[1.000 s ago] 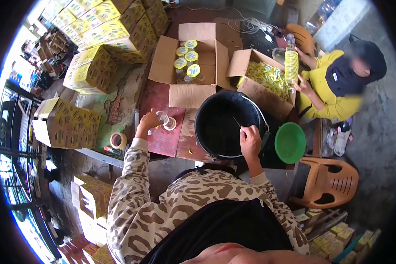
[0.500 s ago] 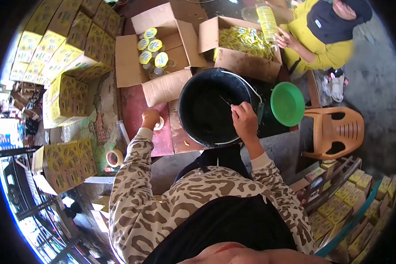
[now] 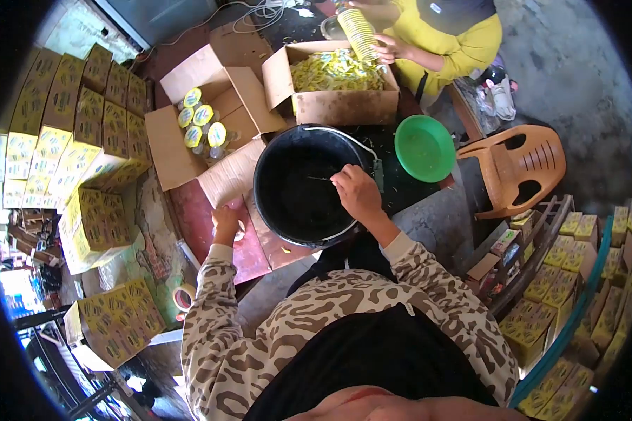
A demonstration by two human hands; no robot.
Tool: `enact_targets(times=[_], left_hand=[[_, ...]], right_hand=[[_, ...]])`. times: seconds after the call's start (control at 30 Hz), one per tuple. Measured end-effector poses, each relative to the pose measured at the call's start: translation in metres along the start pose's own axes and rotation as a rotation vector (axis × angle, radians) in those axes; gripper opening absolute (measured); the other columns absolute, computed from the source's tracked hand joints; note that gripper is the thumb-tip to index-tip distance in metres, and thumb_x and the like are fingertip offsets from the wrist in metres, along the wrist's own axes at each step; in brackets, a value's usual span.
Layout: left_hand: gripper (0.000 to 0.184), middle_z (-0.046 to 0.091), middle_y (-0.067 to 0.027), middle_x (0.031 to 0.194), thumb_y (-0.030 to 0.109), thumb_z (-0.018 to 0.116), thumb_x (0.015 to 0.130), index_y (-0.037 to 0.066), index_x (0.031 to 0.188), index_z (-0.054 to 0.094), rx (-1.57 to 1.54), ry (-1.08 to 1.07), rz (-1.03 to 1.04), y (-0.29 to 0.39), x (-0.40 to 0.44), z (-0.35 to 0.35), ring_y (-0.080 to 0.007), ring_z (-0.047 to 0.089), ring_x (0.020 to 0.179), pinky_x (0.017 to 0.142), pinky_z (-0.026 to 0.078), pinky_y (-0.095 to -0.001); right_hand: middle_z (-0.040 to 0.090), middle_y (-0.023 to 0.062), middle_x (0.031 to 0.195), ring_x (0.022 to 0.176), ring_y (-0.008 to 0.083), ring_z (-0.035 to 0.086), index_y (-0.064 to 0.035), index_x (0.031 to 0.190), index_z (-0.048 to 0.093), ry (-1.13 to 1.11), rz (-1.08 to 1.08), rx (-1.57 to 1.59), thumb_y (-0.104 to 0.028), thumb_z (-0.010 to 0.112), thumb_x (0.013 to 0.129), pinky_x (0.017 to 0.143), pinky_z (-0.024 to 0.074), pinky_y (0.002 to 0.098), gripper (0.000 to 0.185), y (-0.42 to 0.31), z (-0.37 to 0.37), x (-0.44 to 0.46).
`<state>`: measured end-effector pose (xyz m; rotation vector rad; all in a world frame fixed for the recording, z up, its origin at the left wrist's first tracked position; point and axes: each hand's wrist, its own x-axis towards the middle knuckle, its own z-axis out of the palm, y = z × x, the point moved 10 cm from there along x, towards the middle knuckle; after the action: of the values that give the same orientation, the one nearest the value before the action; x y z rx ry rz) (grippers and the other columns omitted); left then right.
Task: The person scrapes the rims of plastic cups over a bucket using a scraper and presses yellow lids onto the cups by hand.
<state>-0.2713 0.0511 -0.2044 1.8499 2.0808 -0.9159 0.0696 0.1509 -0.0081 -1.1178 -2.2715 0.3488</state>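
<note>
My right hand (image 3: 358, 191) is closed on a thin dark tool (image 3: 320, 178) that reaches over the opening of the black bucket (image 3: 298, 238). At the red table's front left, my left hand (image 3: 225, 224) is beside a small pale round object (image 3: 240, 230), partly hidden behind it. Its fingers are too small and covered to read. Behind it an open cardboard box (image 3: 172, 151) holds several clear cups with yellow-green lids (image 3: 202, 115). The bucket's handle rests against its right rim.
A box of yellow strips (image 3: 344, 109) stands behind the bucket, a green bowl (image 3: 425, 149) to its right. Across the table a person in yellow (image 3: 442, 52) holds a stack of yellow-rimmed cups (image 3: 358, 34). Yellow cartons (image 3: 98, 224) stand left; an orange chair (image 3: 519, 172) is at right.
The view has swung, so the table things sit further left. My left hand, earlier over a clear cup, is now lower beside the pale round object. My right hand still holds the thin tool.
</note>
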Motion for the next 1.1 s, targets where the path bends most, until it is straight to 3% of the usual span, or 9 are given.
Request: enact_targets(times=[0.13,0.17,0.37,0.53,0.73,0.87,0.93,1.07,1.1], left_hand=[[0.03,0.072,-0.0169,0.109,0.031,0.071,0.085,0.016,0.111,0.072,-0.358,0.138,-0.064,0.002,-0.022,-0.049,-0.0356,0.07,0.098,0.081,0.057,-0.0469],[0.024,0.071,-0.0212,0.103,0.021,0.062,0.089,0.011,0.108,0.071,-0.463,0.238,-0.044,0.003,-0.04,-0.072,-0.0402,0.07,0.092,0.078,0.056,-0.0502],[0.028,0.069,-0.0216,0.099,0.026,0.061,0.096,0.003,0.111,0.07,-1.029,0.72,-0.106,-0.011,-0.098,-0.128,-0.0396,0.07,0.088,0.076,0.056,-0.0473],[0.038,0.064,-0.0232,0.114,0.027,0.062,0.099,-0.001,0.124,0.064,-1.187,0.801,-0.221,0.02,-0.123,-0.156,-0.0352,0.067,0.1,0.086,0.054,-0.042],[0.056,0.046,-0.0235,0.138,0.03,0.07,0.092,0.0,0.136,0.053,-1.065,0.871,-0.336,0.073,-0.12,-0.15,-0.0437,0.047,0.127,0.105,0.041,-0.0496],[0.059,0.04,-0.0239,0.141,0.03,0.073,0.089,0.001,0.136,0.052,-0.994,0.911,-0.434,0.089,-0.119,-0.152,-0.0424,0.043,0.131,0.11,0.038,-0.0493],[0.06,0.039,-0.0233,0.142,0.029,0.074,0.087,0.003,0.136,0.053,-0.893,0.856,-0.529,0.093,-0.122,-0.159,-0.0428,0.043,0.131,0.109,0.038,-0.0501],[0.059,0.041,-0.0197,0.142,0.029,0.075,0.085,0.007,0.136,0.054,-0.835,0.908,-0.574,0.094,-0.125,-0.159,-0.042,0.045,0.128,0.104,0.041,-0.0503],[0.057,0.044,-0.0194,0.14,0.029,0.075,0.085,0.007,0.134,0.056,-0.832,0.917,-0.592,0.094,-0.126,-0.16,-0.041,0.047,0.127,0.103,0.042,-0.0485]], right_hand=[[0.058,0.0068,0.089,0.087,0.0278,0.061,-0.0099,0.09,0.064,-0.038,-0.014,-0.026,-0.012,0.067,0.086,0.079,0.051,0.0417,0.005,-0.001,0.0,0.003],[0.06,0.007,0.089,0.089,0.0276,0.062,-0.0098,0.09,0.064,0.028,-0.075,-0.036,-0.011,0.067,0.087,0.08,0.0505,0.0416,0.005,-0.007,-0.007,0.004],[0.063,0.0103,0.091,0.09,0.0297,0.063,-0.0061,0.093,0.063,0.171,-0.067,0.363,-0.003,0.068,0.087,0.08,0.0501,0.0409,0.008,0.002,-0.035,0.006],[0.064,0.0128,0.094,0.088,0.0311,0.062,-0.0022,0.093,0.063,0.368,-0.013,0.466,-0.001,0.07,0.086,0.08,0.0497,0.0402,0.01,0.039,-0.106,0.016],[0.064,0.0124,0.097,0.094,0.0314,0.06,-0.0067,0.092,0.067,0.463,0.188,0.029,-0.011,0.074,0.086,0.085,0.0477,0.0408,0.01,0.201,-0.128,-0.004],[0.067,0.0116,0.094,0.085,0.0308,0.065,-0.0076,0.09,0.072,0.152,0.719,0.215,-0.017,0.081,0.079,0.078,0.052,0.0421,0.017,0.428,-0.014,-0.088],[0.069,0.0075,0.081,0.073,0.0157,0.064,-0.0018,0.09,0.07,0.173,0.87,0.456,-0.007,0.08,0.079,0.072,0.0512,0.0302,0.015,0.463,0.012,-0.119],[0.071,0.0108,0.083,0.075,0.0215,0.067,-0.0037,0.088,0.072,0.024,0.897,0.419,-0.009,0.08,0.077,0.075,0.0527,0.0339,0.014,0.481,0.04,-0.137],[0.072,0.0128,0.089,0.085,0.0291,0.067,-0.005,0.087,0.073,-0.027,0.789,0.173,-0.012,0.08,0.075,0.081,0.0524,0.0388,0.016,0.465,0.033,-0.127]])
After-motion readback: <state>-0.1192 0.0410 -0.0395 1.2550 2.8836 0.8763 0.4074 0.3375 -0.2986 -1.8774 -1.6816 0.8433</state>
